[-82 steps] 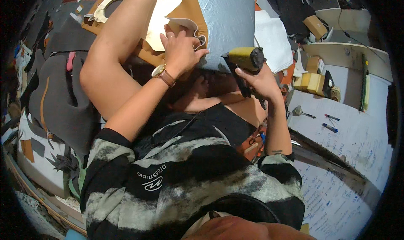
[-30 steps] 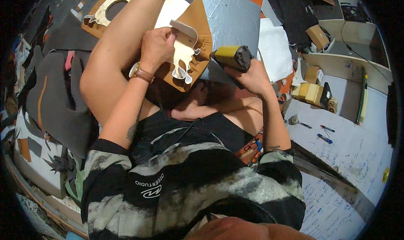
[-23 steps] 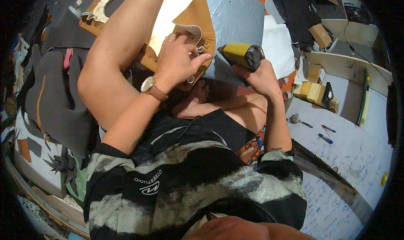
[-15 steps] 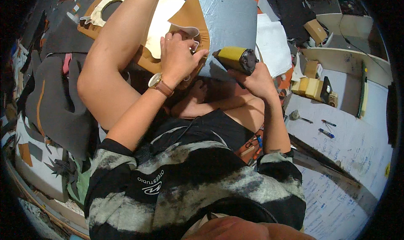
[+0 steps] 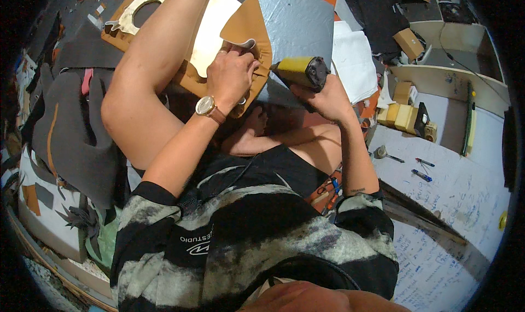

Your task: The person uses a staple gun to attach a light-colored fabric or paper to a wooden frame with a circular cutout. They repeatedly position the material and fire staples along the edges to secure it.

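Cluttered workshop all around — scraps of dark grey foam sheet point(image 5: 71, 126) heaped on the person's left, a white worktop point(image 5: 454, 202) covered in pen scribbles on the right, with a couple of markers point(image 5: 422, 175) and small cardboard boxes point(image 5: 402, 118) lying on it.

Up in front of the person, a tan leather-like piece point(image 5: 249, 36) rests against a grey foam panel point(image 5: 301, 22), with a pale cut-out template point(image 5: 136, 14) above and to the left. The left hand point(image 5: 232, 77), a watch point(image 5: 206, 105) on its wrist, is clenched on the lower curled edge of the tan piece, fingers folded over it and pressing it down. The right hand point(image 5: 322, 96) is wrapped tight around a yellow-bodied power tool point(image 5: 301, 71), its dark nose toward the camera and its other end aimed in at the tan piece just beside the left hand's knuckles.

By my judgement that tan sheet is light and floppy: its edge rolls over by itself, so it would buckle if pinched at a far corner. Holding it close to the spot being worked, flat under the fingers as it is now, looks the surest place. Its surface seems smooth, possibly a bit slippery under a thumb. The tool looks compact but dense — a full-palm grip suits it. Whether the tool's tip actually touches the sheet I cannot tell; the body hides it.
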`<state>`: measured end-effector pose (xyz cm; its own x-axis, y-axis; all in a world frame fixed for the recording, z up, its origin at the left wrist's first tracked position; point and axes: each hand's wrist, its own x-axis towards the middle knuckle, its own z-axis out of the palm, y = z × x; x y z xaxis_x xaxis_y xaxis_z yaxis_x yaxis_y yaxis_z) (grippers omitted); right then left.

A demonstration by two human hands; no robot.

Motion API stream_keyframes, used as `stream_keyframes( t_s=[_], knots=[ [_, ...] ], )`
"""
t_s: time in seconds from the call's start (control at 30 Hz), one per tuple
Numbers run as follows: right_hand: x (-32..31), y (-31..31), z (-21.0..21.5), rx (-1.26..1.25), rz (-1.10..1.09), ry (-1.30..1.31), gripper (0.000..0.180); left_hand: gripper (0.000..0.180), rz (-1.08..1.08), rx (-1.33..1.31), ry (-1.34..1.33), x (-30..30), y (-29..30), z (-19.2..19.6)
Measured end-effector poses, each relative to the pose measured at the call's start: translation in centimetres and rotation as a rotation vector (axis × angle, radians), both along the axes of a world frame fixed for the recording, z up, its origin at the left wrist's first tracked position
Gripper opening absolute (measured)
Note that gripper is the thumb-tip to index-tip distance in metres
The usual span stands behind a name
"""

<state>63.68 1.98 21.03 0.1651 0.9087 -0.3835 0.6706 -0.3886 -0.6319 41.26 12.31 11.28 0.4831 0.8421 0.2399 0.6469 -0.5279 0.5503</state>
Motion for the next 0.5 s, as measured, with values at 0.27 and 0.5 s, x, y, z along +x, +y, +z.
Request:
stream_keyframes(
  t_s=[0.27, 0.5],
  knots=[
    [-1.6, 1.8, -1.2, -0.116, 0.052, -0.356, 0.046, 0.024, -0.03, -0.024, 0.072, 0.2, 0.2, -0.5],
    [-2.0, 0.7, -1.1, -0.066, 0.023, -0.298, 0.047, 0.023, -0.036, 0.066, 0.042, 0.1, 0.4, -0.8]
  ],
)
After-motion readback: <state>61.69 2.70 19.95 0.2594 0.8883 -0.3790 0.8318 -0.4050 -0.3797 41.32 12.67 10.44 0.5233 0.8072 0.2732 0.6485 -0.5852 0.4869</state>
